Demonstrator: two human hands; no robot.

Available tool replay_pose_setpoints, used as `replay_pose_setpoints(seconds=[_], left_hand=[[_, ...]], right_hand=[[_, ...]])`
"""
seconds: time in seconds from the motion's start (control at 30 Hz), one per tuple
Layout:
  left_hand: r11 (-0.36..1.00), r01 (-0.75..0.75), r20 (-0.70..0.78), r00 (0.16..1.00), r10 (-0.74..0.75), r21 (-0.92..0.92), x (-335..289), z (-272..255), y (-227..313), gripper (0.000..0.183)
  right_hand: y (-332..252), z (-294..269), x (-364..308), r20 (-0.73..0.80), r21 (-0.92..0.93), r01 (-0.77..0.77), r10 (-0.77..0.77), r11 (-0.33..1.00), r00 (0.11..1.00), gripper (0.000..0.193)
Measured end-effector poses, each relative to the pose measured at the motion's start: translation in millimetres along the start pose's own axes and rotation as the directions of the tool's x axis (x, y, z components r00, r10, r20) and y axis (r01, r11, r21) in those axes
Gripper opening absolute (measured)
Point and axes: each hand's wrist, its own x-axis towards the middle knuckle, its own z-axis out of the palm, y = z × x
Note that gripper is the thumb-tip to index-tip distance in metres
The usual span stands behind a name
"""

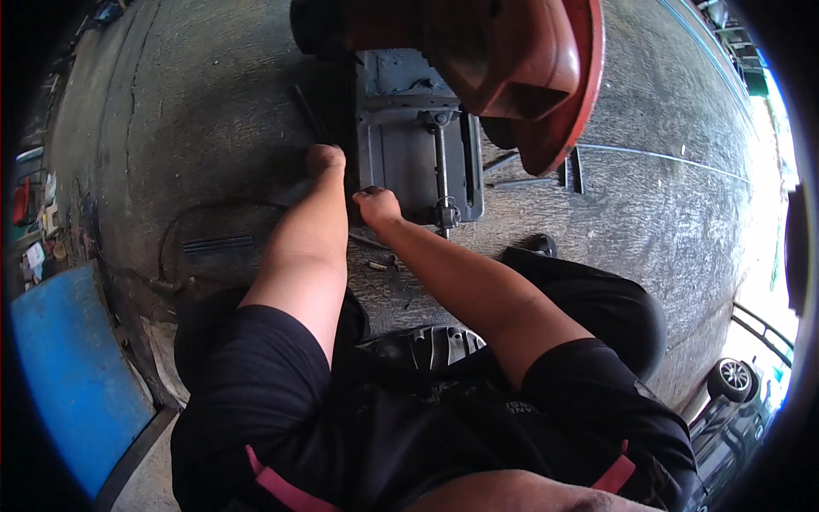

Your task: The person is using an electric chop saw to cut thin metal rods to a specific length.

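In front of me on the ground is a cut-off saw with a flat grey metal base (pixel 401 162) and a red rounded guard (pixel 520 68) above it. A threaded clamp screw (pixel 442 162) runs along the base. Left of the base, my left hand (pixel 326 160) is closed, with a thin dark metal bar (pixel 308 111) running away from it; the fingers are mostly hidden. At the base's near left edge my right hand (pixel 378 206) is closed, thumb and fingers bent together. Anything inside its grip is hidden.
Several short dark bars (pixel 218 245) lie on the concrete at left, near a dark cable (pixel 166 235). More metal pieces (pixel 577 171) lie right of the saw. A blue panel (pixel 77 375) stands at lower left. A parked car (pixel 729 427) shows at lower right.
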Motion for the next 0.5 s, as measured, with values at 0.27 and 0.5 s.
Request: replay_pose_setpoints(seconds=[0.27,0.5], left_hand=[[0.985,-0.018,-0.005,1.000,0.018,-0.169,6.3,-9.6,-9.1,0.044],[0.583,0.224,0.219,0.972,-0.080,-0.781,2.3,-52.1,-35.6,0.036]], right_hand=[[5.7,6.6,12.2,0.000,0.019,0.044,-0.044,0.999,0.999,0.028],[-6.0,19.1,6.7,0.002,-0.117,0.243,-0.245,0.963,0.970,0.025]])
